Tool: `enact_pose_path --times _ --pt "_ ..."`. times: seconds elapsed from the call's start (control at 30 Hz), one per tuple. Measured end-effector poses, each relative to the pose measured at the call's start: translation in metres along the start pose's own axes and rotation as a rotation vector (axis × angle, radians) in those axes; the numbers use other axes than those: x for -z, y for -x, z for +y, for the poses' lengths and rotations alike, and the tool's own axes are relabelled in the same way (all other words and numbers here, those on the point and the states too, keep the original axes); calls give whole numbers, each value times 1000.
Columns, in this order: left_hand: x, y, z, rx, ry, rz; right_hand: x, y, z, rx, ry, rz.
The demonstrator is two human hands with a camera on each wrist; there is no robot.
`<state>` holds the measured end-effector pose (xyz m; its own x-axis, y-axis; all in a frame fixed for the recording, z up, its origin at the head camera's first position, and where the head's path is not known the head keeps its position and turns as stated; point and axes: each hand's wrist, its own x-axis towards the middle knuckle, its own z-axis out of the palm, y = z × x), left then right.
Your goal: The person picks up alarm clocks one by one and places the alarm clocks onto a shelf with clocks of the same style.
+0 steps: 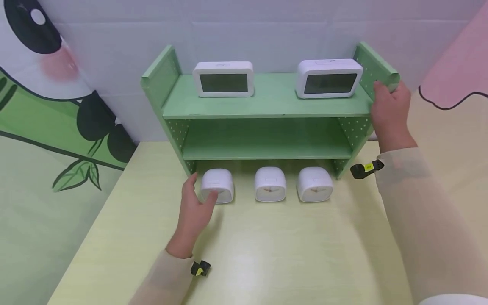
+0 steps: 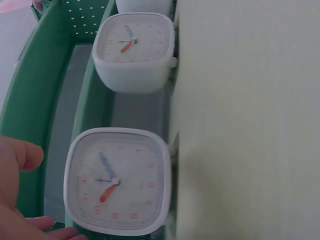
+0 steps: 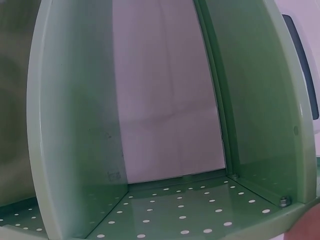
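Note:
A green shelf rack (image 1: 267,137) with perforated side panels stands against the wall. My right hand (image 1: 392,110) grips the top of its right side panel, thumb in front. Three white analog alarm clocks stand in a row on the table under the lower board: a left one (image 1: 217,180), a middle one (image 1: 270,183) and a right one (image 1: 314,184). At the left clock, my left hand (image 1: 193,216) has its thumb and fingers spread; the thumb overlaps the clock's front in the head view. Its dial (image 2: 132,165) faces out in the left wrist view.
Two white digital clocks, a left one (image 1: 223,79) and a right one (image 1: 329,79), sit on the top board. The lower board (image 1: 267,150) lies between them and the analog clocks. A pale wooden table (image 1: 267,254) extends in front; a printed cloth (image 1: 267,34) hangs behind.

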<state>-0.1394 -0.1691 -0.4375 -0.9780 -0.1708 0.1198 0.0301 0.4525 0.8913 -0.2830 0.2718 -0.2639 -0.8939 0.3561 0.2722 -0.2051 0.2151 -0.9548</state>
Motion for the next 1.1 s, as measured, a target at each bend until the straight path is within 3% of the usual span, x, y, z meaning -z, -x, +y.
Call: enact_pose_path --times 0.23,0.57,0.9,1.1 --pt "-22 7 -12 20 85 75 7 3 3 -11 41 12" --pt "-49 13 -18 127 227 78 23 9 8 -78 80 12" --pt "-66 15 -16 170 273 128 36 4 0 -195 160 39" --pt "-73 12 -15 209 284 164 38 2 -10 -254 90 12"
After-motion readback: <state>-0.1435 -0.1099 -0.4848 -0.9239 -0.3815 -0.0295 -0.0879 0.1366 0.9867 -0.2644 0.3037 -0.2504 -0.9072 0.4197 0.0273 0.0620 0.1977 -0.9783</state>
